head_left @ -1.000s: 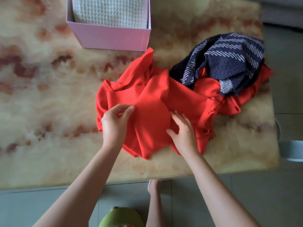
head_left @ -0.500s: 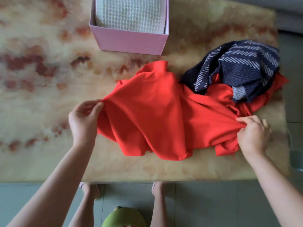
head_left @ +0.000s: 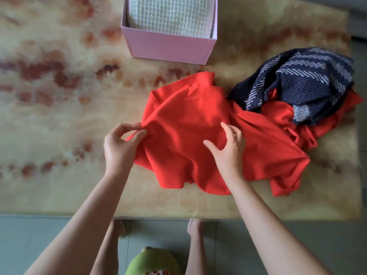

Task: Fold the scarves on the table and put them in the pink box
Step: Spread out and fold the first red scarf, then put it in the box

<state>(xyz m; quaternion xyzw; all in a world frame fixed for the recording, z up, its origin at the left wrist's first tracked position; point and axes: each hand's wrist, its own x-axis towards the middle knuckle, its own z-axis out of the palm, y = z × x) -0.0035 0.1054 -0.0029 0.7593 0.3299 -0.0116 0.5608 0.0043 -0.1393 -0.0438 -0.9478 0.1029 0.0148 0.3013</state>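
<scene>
The marbled beige surface (head_left: 59, 108) has reddish blotches across its left part. The left hand (head_left: 121, 147) pinches the left edge of the red scarf (head_left: 188, 120) between thumb and curled fingers. Further back stands the pink box (head_left: 168, 48), apart from the red scarf, with a folded white knit scarf (head_left: 170, 14) inside it. The red scarf lies rumpled and unfolded on the middle of the surface. The right hand (head_left: 228, 149) rests on top of it, fingers spread and relaxed, gripping nothing. On the right, a navy scarf (head_left: 309, 80) with a pale zigzag pattern lies bunched on the red scarf's far end.
</scene>
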